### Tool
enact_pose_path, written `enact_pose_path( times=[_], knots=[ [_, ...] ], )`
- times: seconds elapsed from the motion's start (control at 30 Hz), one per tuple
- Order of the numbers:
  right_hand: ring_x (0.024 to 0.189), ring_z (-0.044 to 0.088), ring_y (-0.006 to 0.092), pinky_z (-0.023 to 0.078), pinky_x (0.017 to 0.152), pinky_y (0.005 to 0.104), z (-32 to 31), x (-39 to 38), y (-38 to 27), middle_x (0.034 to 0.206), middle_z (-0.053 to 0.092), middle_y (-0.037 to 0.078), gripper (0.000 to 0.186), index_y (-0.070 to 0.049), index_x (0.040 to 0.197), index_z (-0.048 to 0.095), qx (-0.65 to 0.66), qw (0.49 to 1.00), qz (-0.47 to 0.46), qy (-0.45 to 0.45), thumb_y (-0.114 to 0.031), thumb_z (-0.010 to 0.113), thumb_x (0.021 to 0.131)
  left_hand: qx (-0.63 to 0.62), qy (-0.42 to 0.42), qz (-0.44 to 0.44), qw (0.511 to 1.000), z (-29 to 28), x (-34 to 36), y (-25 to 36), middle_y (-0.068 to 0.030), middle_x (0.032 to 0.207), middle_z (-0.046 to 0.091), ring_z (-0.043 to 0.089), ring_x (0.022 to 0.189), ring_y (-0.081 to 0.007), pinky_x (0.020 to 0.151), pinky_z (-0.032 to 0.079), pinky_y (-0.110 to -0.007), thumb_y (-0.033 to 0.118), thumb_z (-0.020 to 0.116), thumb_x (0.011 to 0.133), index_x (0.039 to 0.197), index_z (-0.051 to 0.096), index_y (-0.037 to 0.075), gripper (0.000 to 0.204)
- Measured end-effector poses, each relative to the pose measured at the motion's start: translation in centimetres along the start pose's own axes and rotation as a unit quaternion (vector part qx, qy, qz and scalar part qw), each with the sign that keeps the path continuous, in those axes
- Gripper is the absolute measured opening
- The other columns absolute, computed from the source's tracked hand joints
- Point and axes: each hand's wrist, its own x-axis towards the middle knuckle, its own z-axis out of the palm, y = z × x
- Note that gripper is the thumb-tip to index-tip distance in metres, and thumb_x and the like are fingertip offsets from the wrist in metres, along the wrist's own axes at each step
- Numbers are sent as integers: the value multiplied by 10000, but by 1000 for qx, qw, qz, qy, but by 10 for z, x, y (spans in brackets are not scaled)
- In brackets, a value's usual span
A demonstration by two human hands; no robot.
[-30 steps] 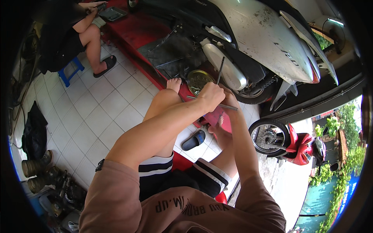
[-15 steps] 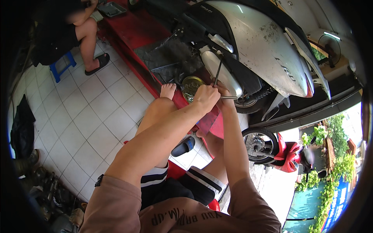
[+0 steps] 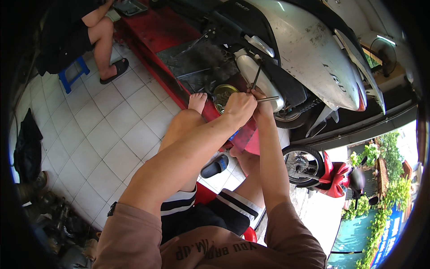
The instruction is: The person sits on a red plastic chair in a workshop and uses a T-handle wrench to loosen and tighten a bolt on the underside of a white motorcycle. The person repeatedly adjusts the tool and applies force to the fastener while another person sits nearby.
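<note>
My left hand (image 3: 241,108) is closed in a fist on a smooth metal rod (image 3: 268,98), whose end sticks out to the right across my other hand. Pressed close beside it, my right hand (image 3: 264,105) is closed around the lower end of a thin dark rod (image 3: 256,76) with a wider tip. The fingers partly hide both rods, so how they meet cannot be made out. Just beyond the hands is the pale rounded cover (image 3: 251,74) of a silver scooter (image 3: 304,49). A round golden tin (image 3: 222,95) stands left of my hands.
The scooter stands on a red lift platform (image 3: 148,54). At far left a person (image 3: 105,40) sits on a blue stool (image 3: 71,78) near a grey tray (image 3: 130,6). A red motorbike (image 3: 331,175) is at right. Dark parts (image 3: 62,224) are heaped lower left. A slipper (image 3: 215,167) lies below my arms.
The metal rod has tilted, its right end now higher. The thin dark rod leans a little more to the right. Both hands remain together, and the whole view has shifted slightly.
</note>
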Motion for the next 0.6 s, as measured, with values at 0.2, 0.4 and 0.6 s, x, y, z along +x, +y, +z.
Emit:
enact_pose_path(
  times=[0.2, 0.4, 0.6],
  knots=[
    [816, 571, 158, 467, 755, 275, -5, 2, -10, 896, 607, 64, 220, -8, 1084, 570, -64, 998, 20, -20, -50, 553, 869, -21, -13, -1, 1000, 0, 0, 3, -131, 740, 686, 703, 722, -245, 617, 565, -338, 52, 633, 749, 822, 660, 7, 90],
    [856, 587, 163, 468, 770, 285, -7, 6, 4, 970, 619, 76, 235, -1, 1101, 573, 16, 999, -20, -26, -44, 555, 871, -41, -17, -31, 999, -1, 3, 1, -160, 746, 677, 697, 726, -298, 627, 569, -374, 78, 615, 802, 831, 644, -20, 106],
    [1019, 571, 166, 432, 893, 335, 0, -18, 15, 1125, 606, 61, 318, -33, 1222, 537, 57, 993, -6, -102, -168, 483, 939, -120, 45, -124, 984, -20, 10, -4, -244, 751, 652, 669, 733, -391, 617, 552, -441, 227, 509, 945, 857, 619, -55, 315]
  ],
)
